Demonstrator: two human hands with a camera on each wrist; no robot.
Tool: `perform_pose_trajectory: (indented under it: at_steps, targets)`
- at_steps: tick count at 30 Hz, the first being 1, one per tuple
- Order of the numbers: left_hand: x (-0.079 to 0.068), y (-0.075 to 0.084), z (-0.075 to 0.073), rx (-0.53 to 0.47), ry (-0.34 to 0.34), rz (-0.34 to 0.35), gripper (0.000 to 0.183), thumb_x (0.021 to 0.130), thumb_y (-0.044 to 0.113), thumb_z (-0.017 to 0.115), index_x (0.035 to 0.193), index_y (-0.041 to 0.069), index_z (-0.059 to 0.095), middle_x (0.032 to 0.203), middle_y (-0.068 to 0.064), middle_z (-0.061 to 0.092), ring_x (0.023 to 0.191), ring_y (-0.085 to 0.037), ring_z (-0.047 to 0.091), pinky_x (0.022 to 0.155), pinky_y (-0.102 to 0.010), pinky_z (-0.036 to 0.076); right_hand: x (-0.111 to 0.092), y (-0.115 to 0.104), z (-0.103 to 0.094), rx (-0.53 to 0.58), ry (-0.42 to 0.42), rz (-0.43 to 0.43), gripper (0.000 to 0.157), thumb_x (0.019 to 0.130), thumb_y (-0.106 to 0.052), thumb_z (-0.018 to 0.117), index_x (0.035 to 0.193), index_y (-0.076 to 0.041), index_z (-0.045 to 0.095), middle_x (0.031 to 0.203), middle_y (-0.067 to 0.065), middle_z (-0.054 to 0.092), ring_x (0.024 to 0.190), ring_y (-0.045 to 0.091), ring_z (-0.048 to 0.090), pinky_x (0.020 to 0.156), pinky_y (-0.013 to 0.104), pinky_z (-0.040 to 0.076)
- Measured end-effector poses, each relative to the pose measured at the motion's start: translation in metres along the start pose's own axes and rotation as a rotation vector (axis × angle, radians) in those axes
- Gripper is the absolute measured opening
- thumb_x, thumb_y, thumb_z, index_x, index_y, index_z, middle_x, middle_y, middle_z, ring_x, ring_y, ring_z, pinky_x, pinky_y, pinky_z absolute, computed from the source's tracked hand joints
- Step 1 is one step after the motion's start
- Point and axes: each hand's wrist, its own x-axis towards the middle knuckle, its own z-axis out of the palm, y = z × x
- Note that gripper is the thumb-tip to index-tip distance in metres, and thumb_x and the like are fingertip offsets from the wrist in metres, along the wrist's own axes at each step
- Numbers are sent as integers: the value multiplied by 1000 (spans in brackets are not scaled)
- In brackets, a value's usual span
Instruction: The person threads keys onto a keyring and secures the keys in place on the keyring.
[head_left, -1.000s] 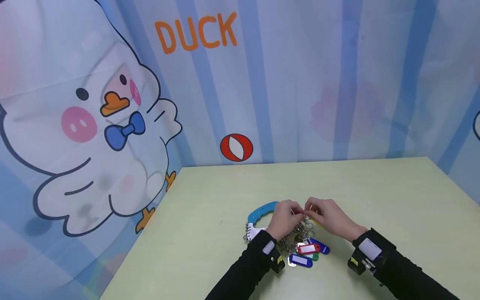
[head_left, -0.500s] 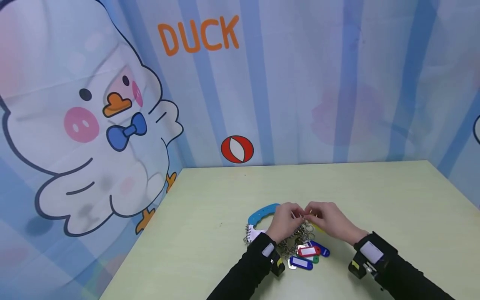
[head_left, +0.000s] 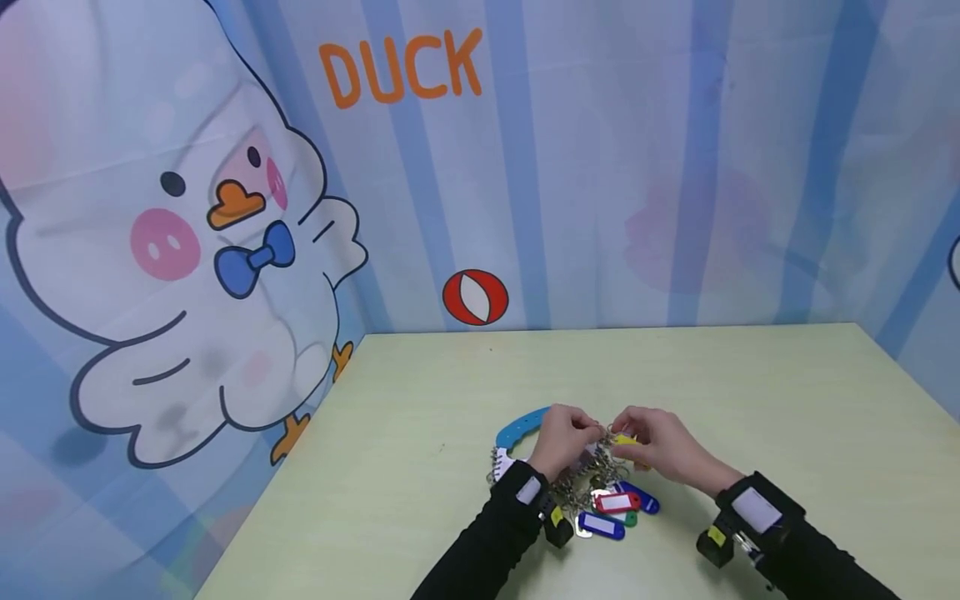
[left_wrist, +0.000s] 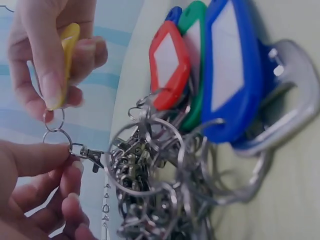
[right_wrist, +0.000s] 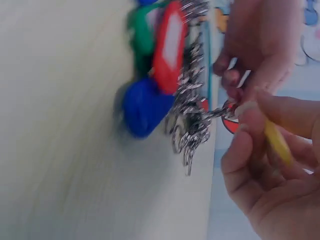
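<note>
My left hand pinches a split key ring between thumb and fingertips. A small metal clasp joins that ring to a heap of key rings and clasps. In my right hand is a yellow key tag, pinched between thumb and fingers. The tag's small wire ring overlaps the split key ring in the left wrist view. Red, green and blue key tags lie at the heap's near side.
A blue curved band with a white notched part lies left of the heap, partly hidden by my left hand. All of it is on a pale yellow table. A duck-print curtain stands behind the table.
My hands have moved slightly apart, the right one a little rightward and down. More of the yellow key tag shows between the right fingers. The tags on the table stay put.
</note>
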Motion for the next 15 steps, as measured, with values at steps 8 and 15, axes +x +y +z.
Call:
perform_pose_trajectory:
  at_steps: [8, 15]
  targets:
    - [0, -5, 0, -8, -144, 33, 8, 88, 12, 66, 95, 9, 69, 87, 0, 66, 69, -5, 52, 61, -19, 43, -3, 7, -12, 171, 67, 175, 38, 90, -23, 67, 116, 2, 56, 84, 10, 72, 70, 25, 65, 62, 32, 52]
    - [2, -6, 1, 75, -260, 125, 41, 80, -9, 64, 119, 3, 60, 97, -13, 70, 68, -2, 51, 61, -16, 42, -1, 15, -13, 364, 68, 341, 37, 94, -27, 62, 111, 6, 55, 79, 9, 69, 63, 15, 64, 57, 25, 52]
